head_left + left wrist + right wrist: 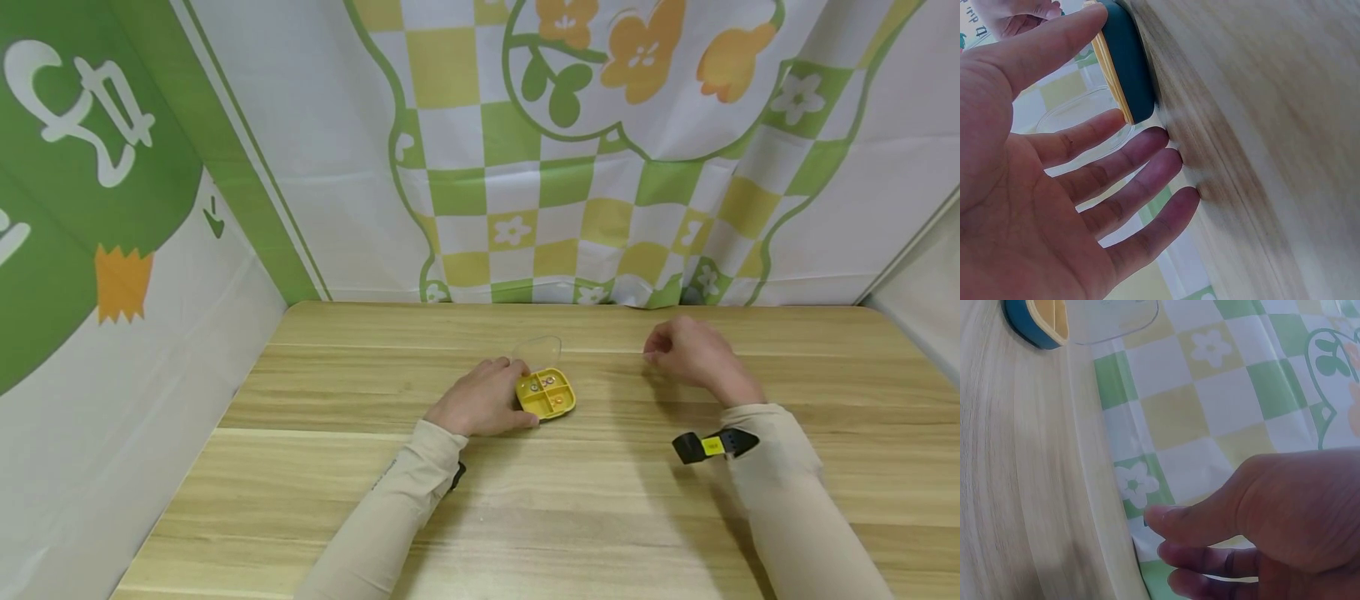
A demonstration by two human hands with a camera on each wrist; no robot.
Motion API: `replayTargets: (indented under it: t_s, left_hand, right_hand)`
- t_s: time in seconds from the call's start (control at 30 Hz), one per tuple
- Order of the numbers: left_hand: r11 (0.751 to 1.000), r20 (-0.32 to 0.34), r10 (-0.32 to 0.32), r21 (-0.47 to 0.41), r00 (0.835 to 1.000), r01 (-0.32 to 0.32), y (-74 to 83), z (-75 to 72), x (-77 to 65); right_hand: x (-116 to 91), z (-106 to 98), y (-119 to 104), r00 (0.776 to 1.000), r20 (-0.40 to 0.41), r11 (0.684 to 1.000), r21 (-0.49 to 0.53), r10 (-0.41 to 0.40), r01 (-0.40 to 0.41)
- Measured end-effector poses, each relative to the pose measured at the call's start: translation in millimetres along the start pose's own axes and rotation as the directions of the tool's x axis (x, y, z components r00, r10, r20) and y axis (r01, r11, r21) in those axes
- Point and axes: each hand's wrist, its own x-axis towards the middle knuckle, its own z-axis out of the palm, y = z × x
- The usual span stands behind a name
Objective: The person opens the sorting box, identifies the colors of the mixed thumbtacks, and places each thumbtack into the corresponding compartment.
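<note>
The left hand (pixel 483 402) pinches the open four-compartment pillbox (pixel 546 394) on the worktop (pixel 315 400) by its edges. Farther right, the right hand (pixel 693 354) has its fingers drawn narrow; whether they hold anything, I cannot tell. Apparently the step is steadying the pillbox; the next likely calls for fine fingertip control.

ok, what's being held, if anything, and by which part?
Left hand pinches the yellow case by opposite edges, thumb near, index finger far. Right hand: dark speck at the thumb tip; can't tell if it's held.
</note>
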Motion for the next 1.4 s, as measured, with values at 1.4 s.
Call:
replayTargets:
  t_s: [1.4]
  left_hand:
    - [1.000, 0.007, -0.010, -0.008, 1.000, 0.010, 0.6, -0.5, -0.5]
  right_hand:
    - [7, 19, -21, 0.990, -0.038, 0.989, 0.061, -0.135, 0.138]
